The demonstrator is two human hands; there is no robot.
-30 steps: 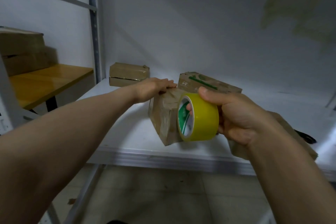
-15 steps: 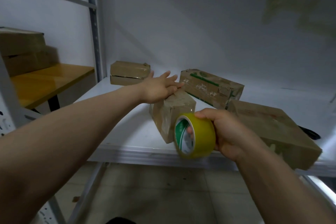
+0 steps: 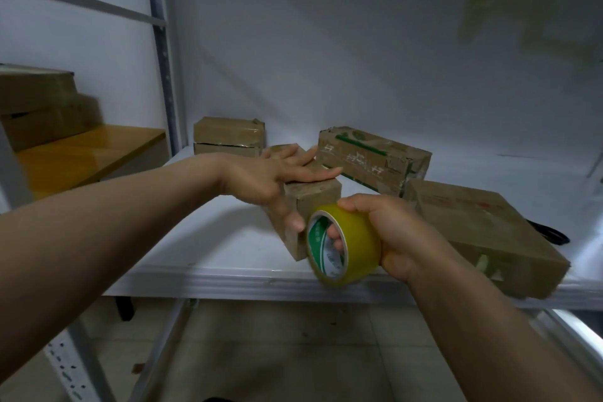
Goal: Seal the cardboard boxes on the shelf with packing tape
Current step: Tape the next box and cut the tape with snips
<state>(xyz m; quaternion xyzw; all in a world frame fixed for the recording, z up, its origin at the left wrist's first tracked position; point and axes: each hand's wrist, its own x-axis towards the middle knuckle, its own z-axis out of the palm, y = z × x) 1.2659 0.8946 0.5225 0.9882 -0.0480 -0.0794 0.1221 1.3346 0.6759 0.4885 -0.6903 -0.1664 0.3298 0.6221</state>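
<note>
A small brown cardboard box (image 3: 313, 202) stands near the front of the white shelf (image 3: 208, 238). My left hand (image 3: 277, 176) lies flat on its top, fingers spread, thumb down its front face. My right hand (image 3: 388, 235) grips a yellow roll of packing tape (image 3: 346, 245) with a green and white core, held against the box's lower front at the shelf edge. A box with green print (image 3: 375, 160) lies behind. A larger flat box (image 3: 483, 232) sits to the right, overhanging the edge. Another small box (image 3: 228, 135) stands at the back left.
A grey metal upright (image 3: 161, 52) bounds the shelf on the left. Beyond it, a yellow-topped table (image 3: 85, 153) carries stacked boxes (image 3: 39, 104). A dark object (image 3: 551, 233) lies behind the large box. A white power strip (image 3: 65, 372) sits low left above a tiled floor.
My right hand has brought the tape roll down the box's front toward the shelf edge. My left hand shifted from gripping the top edge to lying flat across the box, thumb down its front.
</note>
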